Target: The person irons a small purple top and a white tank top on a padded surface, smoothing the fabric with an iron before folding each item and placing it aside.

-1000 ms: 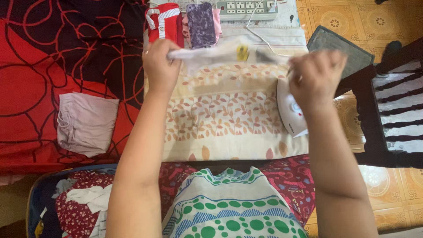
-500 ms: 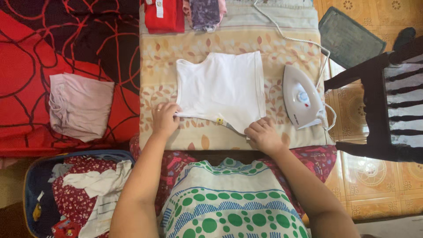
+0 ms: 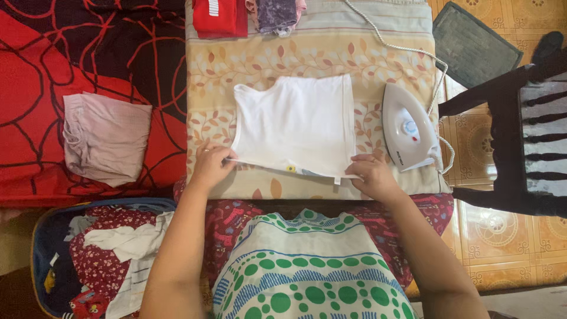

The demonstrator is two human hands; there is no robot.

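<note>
A small white sleeveless top (image 3: 295,124) lies flat on a cream leaf-patterned pad (image 3: 307,53). My left hand (image 3: 211,165) pinches its near left corner. My right hand (image 3: 372,176) grips the near right corner at the hem. Both hands rest on the pad's front edge. A white electric iron (image 3: 409,129) lies flat just right of the top, its cord (image 3: 384,41) trailing to the far side.
Folded red (image 3: 220,16) and purple (image 3: 276,13) clothes sit at the pad's far edge. A pale pink folded garment (image 3: 105,145) lies on the red and black sheet at left. A bag of mixed clothes (image 3: 97,260) stands near left. A dark wooden chair (image 3: 514,142) is at right.
The top went from being held stretched in the air to lying flat on the pad. Both hands came down to its near corners; the right hand has slid further right along the hem.
</note>
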